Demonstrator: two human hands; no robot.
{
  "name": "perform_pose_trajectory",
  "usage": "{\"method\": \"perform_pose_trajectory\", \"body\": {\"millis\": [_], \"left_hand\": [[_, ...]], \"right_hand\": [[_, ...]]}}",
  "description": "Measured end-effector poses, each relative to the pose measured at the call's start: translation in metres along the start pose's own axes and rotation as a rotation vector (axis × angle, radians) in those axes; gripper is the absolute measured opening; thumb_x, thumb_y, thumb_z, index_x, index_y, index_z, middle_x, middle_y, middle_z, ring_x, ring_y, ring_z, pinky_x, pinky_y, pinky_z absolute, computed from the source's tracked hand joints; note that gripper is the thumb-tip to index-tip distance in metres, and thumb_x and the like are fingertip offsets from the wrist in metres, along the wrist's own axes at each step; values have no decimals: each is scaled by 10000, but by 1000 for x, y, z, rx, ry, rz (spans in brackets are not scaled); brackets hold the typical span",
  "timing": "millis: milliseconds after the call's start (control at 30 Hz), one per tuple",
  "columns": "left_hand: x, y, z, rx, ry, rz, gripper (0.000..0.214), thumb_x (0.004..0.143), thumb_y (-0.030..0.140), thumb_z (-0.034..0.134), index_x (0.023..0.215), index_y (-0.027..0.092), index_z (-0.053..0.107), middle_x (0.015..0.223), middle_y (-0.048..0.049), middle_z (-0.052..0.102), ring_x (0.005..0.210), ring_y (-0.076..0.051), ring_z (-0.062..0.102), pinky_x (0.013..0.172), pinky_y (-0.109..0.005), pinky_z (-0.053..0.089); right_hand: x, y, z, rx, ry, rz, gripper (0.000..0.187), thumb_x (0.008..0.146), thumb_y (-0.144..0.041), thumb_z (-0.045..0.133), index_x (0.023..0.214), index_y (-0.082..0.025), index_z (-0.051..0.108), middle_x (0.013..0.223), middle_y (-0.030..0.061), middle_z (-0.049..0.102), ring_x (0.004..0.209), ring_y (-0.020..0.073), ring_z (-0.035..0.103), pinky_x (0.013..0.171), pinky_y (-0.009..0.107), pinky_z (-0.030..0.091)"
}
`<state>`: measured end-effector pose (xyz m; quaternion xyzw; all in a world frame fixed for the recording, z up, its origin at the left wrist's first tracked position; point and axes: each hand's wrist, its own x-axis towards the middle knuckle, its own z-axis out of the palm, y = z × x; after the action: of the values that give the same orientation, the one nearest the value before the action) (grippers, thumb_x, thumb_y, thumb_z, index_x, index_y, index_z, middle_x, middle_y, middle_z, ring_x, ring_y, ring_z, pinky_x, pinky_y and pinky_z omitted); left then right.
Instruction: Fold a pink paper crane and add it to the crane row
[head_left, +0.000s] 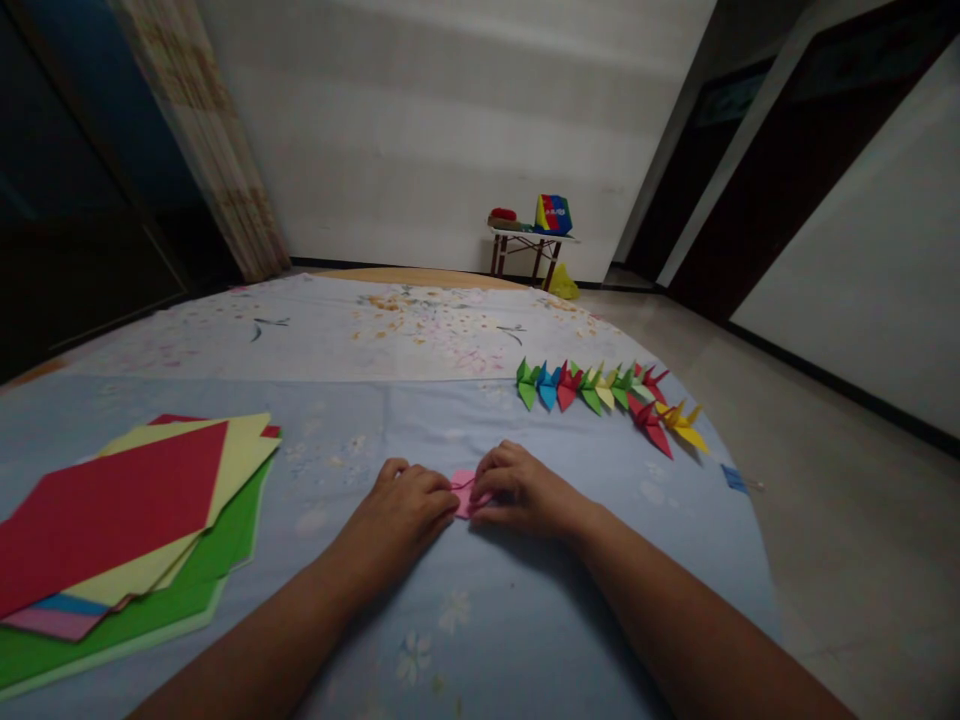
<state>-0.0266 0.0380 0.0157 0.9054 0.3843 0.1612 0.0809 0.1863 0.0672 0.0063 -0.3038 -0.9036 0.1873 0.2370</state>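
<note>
On the surface (442, 565), left hand (411, 508) and right hand (529, 495) each grip one side of the pink paper (463, 484), seemingly to steady it.

Left hand (412, 505) and right hand (517, 490) hold a pink paper (464, 492) on the blue tablecloth (315, 650), with coloured paper sheets (142, 500) at left and folded paper birds (568, 388) at right

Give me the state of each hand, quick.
Left hand: fingers bent at the pink paper's left side; pinching or just pressing, can't be told.
Right hand: closed, fingers and thumb holding the paper's right side.
</note>
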Motion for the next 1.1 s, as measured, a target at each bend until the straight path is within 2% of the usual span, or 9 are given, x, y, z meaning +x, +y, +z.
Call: {"method": "perform_pose_trajectory", "body": {"millis": [167,633,800,933,1000,1100], "left_hand": [[-1,1,1,12,-20,-16,211,883,305,455,893,241,656,915,-37,646,886,-190,538,806,-362,309],[-1,0,6,-47,-16,-59,225,883,241,429,866,201,649,920,-57,624,868,-191,533,790,-345,413],[-4,5,1,-42,-59,-80,211,866,235,455,985,219,628,957,-55,641,901,-208,548,818,-375,411],[-8,5,-6,-93,-82,-67,297,846,240,494,1137,268,548,1059,-35,631,940,-207,549,839,-374,407],[-8,3,-6,-107,-80,-65,276,851,236,486,1112,275,567,1056,-28,634,940,-202,550,839,-368,406],[-6,3,-1,-75,-61,-102,192,854,232,482,970,234,636,996,-39,642,920,-208,545,822,-370,408]], "right_hand": [[0,0,4,-27,-35,6,189,758,-399,638,820,-227,684,867,41,613,849,172,510,796,323,371],[1,1,10,-31,-13,68,180,820,-337,577,819,-196,688,782,48,598,795,156,517,750,286,382],[3,0,12,-53,4,158,174,821,-299,571,761,-167,668,710,37,581,739,143,516,692,259,386],[4,-1,11,-16,5,199,170,817,-294,572,755,-171,672,684,26,572,719,138,516,672,252,384],[4,-2,10,27,-2,179,158,809,-306,588,798,-185,689,692,22,572,731,138,517,693,256,384],[2,-2,10,70,-14,141,173,783,-356,621,831,-210,700,747,24,575,765,139,513,724,264,379]]}}
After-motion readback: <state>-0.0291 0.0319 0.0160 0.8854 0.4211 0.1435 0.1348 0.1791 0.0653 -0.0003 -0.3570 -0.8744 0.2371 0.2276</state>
